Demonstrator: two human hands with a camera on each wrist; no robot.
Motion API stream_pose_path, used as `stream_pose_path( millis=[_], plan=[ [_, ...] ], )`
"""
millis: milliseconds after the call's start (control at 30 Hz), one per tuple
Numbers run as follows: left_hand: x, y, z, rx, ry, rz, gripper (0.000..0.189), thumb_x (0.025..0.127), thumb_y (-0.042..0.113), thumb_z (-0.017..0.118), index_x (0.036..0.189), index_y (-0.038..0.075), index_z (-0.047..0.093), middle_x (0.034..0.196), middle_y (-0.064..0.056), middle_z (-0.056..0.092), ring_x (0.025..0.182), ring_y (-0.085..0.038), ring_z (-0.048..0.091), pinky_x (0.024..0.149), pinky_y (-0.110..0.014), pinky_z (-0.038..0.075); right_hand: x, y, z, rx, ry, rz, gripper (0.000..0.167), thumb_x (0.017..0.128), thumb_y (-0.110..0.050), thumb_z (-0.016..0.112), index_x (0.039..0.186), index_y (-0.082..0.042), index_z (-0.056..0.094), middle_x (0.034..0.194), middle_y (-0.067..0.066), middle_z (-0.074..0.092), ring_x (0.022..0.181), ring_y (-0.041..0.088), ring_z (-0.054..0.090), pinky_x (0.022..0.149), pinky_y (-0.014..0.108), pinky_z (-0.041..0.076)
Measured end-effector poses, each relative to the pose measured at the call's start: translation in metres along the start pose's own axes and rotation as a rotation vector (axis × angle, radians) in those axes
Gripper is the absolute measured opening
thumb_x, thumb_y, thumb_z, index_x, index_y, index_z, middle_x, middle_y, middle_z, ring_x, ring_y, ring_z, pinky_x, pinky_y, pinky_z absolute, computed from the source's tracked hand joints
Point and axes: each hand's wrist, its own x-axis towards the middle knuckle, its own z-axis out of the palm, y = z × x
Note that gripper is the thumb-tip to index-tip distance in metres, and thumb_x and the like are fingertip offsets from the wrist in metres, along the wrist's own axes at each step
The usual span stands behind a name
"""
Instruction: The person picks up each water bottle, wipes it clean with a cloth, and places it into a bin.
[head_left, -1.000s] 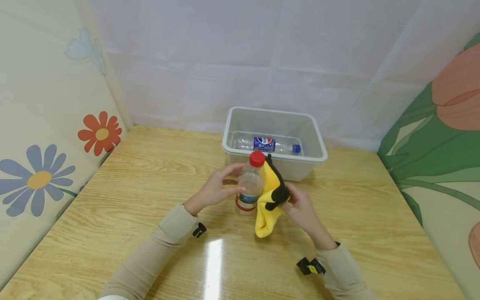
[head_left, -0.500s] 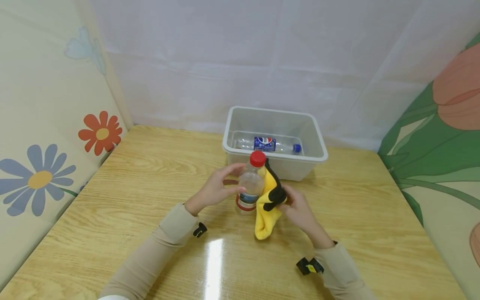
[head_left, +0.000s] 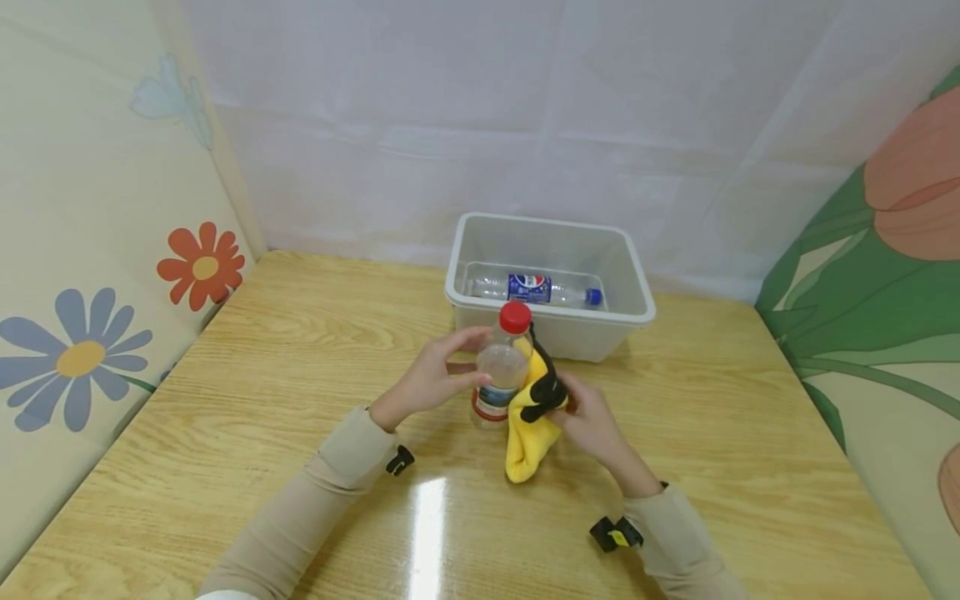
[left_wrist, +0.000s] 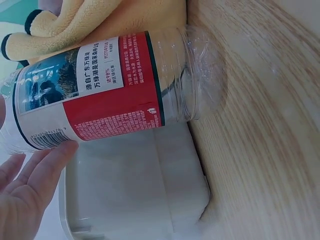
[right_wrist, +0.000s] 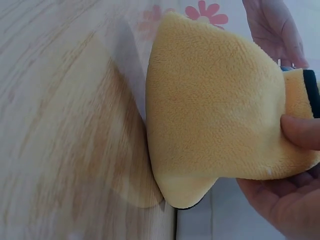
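A clear plastic bottle (head_left: 501, 364) with a red cap (head_left: 515, 317) and a red and blue label (left_wrist: 110, 92) stands roughly upright in front of the bin. My left hand (head_left: 433, 372) grips it from the left, thumb on the near side and fingers behind. Whether its base touches the table cannot be told. On the bottle's right side, my right hand (head_left: 596, 423) pinches a yellow cloth (head_left: 531, 437) with black edging between thumb and fingers. The cloth hangs folded against or very near the bottle; in the right wrist view its plush face (right_wrist: 215, 100) hides most of the bottle.
Behind the bottle stands a pale grey plastic bin (head_left: 637, 317). Inside it lies a clear bottle with a blue Pepsi label (head_left: 529, 288) and blue cap. The wooden table (head_left: 337, 308) meets a white cloth backdrop (head_left: 420, 150) and flower-patterned side panels (head_left: 112, 208).
My right hand has shifted slightly left and downward, drawing the yellow cloth along the bottle's right side. The left hand and the bottle have stayed nearly still.
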Motion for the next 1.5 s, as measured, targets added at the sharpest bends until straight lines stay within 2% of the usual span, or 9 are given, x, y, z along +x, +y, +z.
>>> stream_pose_path(
  millis=[267, 467, 633, 833, 1033, 1100, 1267, 1333, 1500],
  plan=[
    [0.000, 0.001, 0.000, -0.003, 0.005, -0.010, 0.059, 0.076, 0.001, 0.070, 0.129, -0.004, 0.043, 0.123, -0.022, 0.051, 0.107, -0.032, 0.054, 0.082, -0.039, 0.052, 0.001, -0.001, 0.000, 0.002, -0.003, 0.016, 0.045, 0.066, 0.016, 0.063, 0.110, 0.009, 0.057, 0.099, 0.021, 0.064, 0.076, 0.020, 0.052, 0.060, 0.024, 0.047],
    [0.000, 0.002, 0.002, 0.012, 0.019, -0.036, 0.060, 0.077, 0.005, 0.071, 0.130, -0.001, 0.043, 0.123, -0.019, 0.052, 0.108, -0.030, 0.053, 0.083, -0.034, 0.052, 0.000, -0.011, -0.003, -0.008, -0.003, 0.050, 0.043, 0.068, 0.014, 0.063, 0.110, 0.010, 0.057, 0.093, 0.018, 0.064, 0.066, 0.015, 0.046, 0.054, 0.022, 0.040],
    [-0.001, 0.009, 0.007, 0.086, 0.050, -0.065, 0.064, 0.077, 0.014, 0.073, 0.131, 0.001, 0.042, 0.122, -0.016, 0.052, 0.108, -0.028, 0.053, 0.083, -0.032, 0.052, 0.001, -0.006, -0.002, -0.011, -0.004, 0.050, 0.044, 0.068, 0.014, 0.064, 0.111, 0.008, 0.057, 0.091, 0.016, 0.064, 0.061, 0.013, 0.042, 0.050, 0.021, 0.038],
    [0.001, 0.011, 0.009, 0.125, 0.067, -0.061, 0.065, 0.076, 0.016, 0.074, 0.130, 0.000, 0.042, 0.120, -0.017, 0.053, 0.104, -0.028, 0.055, 0.082, -0.036, 0.052, -0.001, -0.005, -0.003, -0.036, 0.041, -0.002, 0.044, 0.066, 0.015, 0.062, 0.109, 0.009, 0.058, 0.091, 0.019, 0.064, 0.063, 0.013, 0.046, 0.051, 0.021, 0.041],
    [0.002, 0.010, 0.010, 0.120, 0.058, -0.065, 0.065, 0.076, 0.016, 0.074, 0.130, -0.001, 0.041, 0.122, -0.018, 0.052, 0.105, -0.028, 0.054, 0.083, -0.035, 0.052, -0.005, -0.008, -0.007, -0.001, 0.130, -0.056, 0.044, 0.063, 0.021, 0.058, 0.106, 0.011, 0.058, 0.096, 0.022, 0.064, 0.080, 0.018, 0.058, 0.063, 0.027, 0.054],
    [0.001, 0.010, 0.010, 0.117, 0.056, -0.069, 0.066, 0.076, 0.016, 0.074, 0.131, -0.001, 0.041, 0.123, -0.018, 0.052, 0.105, -0.029, 0.054, 0.083, -0.035, 0.052, -0.006, -0.009, -0.010, 0.028, 0.159, -0.094, 0.045, 0.061, 0.024, 0.056, 0.104, 0.012, 0.057, 0.095, 0.023, 0.063, 0.082, 0.014, 0.058, 0.065, 0.026, 0.055],
    [0.001, 0.010, 0.010, 0.099, 0.048, -0.060, 0.065, 0.078, 0.015, 0.072, 0.131, -0.001, 0.041, 0.122, -0.019, 0.052, 0.105, -0.030, 0.054, 0.084, -0.036, 0.051, -0.007, -0.014, -0.016, 0.089, 0.236, -0.212, 0.046, 0.057, 0.029, 0.053, 0.101, 0.015, 0.056, 0.090, 0.025, 0.062, 0.081, 0.001, 0.056, 0.067, 0.014, 0.051],
    [0.001, 0.009, 0.009, 0.086, 0.046, -0.048, 0.064, 0.078, 0.015, 0.072, 0.131, -0.002, 0.041, 0.121, -0.020, 0.052, 0.105, -0.031, 0.054, 0.084, -0.037, 0.051, -0.007, -0.016, -0.018, 0.128, 0.257, -0.251, 0.046, 0.056, 0.031, 0.052, 0.099, 0.017, 0.055, 0.089, 0.018, 0.063, 0.081, -0.001, 0.055, 0.068, 0.012, 0.050],
    [0.000, 0.007, 0.009, 0.082, 0.042, -0.029, 0.063, 0.079, 0.013, 0.071, 0.132, -0.003, 0.040, 0.122, -0.021, 0.052, 0.105, -0.031, 0.054, 0.085, -0.035, 0.051, -0.006, -0.019, -0.023, 0.230, 0.278, -0.353, 0.048, 0.051, 0.034, 0.046, 0.097, 0.022, 0.052, 0.093, -0.012, 0.061, 0.078, -0.001, 0.056, 0.068, 0.010, 0.050]
  ],
)
